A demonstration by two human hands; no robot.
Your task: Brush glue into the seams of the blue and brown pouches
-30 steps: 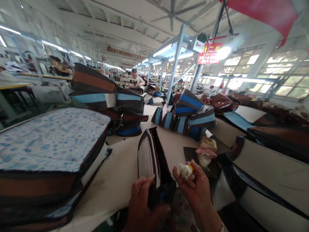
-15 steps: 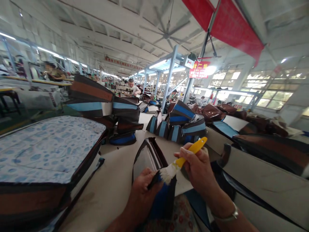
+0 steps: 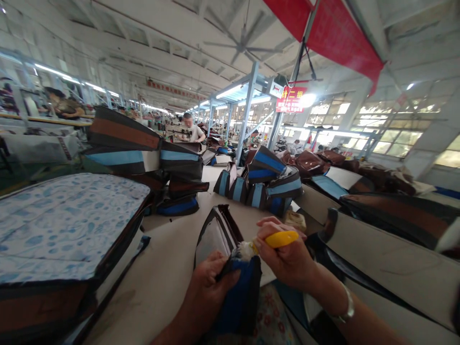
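A blue and black fabric piece (image 3: 241, 292) with a pale inner panel stands tilted in front of me on the table. My left hand (image 3: 212, 287) is closed on its near left edge, thumb over the blue side. My right hand (image 3: 285, 254) grips a brush with a yellow handle (image 3: 278, 239). The brush's white bristles (image 3: 246, 250) touch the upper edge of the blue part, just beyond my left thumb. Past my right hand lies a small yellowish block-like object (image 3: 295, 220), whose kind I cannot make out.
A large piece with blue-patterned white lining (image 3: 72, 225) lies at the left. Behind it are stacked brown and black pieces (image 3: 122, 132). Blue-striped pieces (image 3: 257, 191) stand across the pale table (image 3: 172, 254). Long brown and black panels (image 3: 398, 215) fill the right. A co-worker (image 3: 192, 129) sits farther back.
The brush has moved left and its handle has dropped from steeply raised to nearly level. Its bristles now press along the piece's top edge. The left hand keeps its hold.
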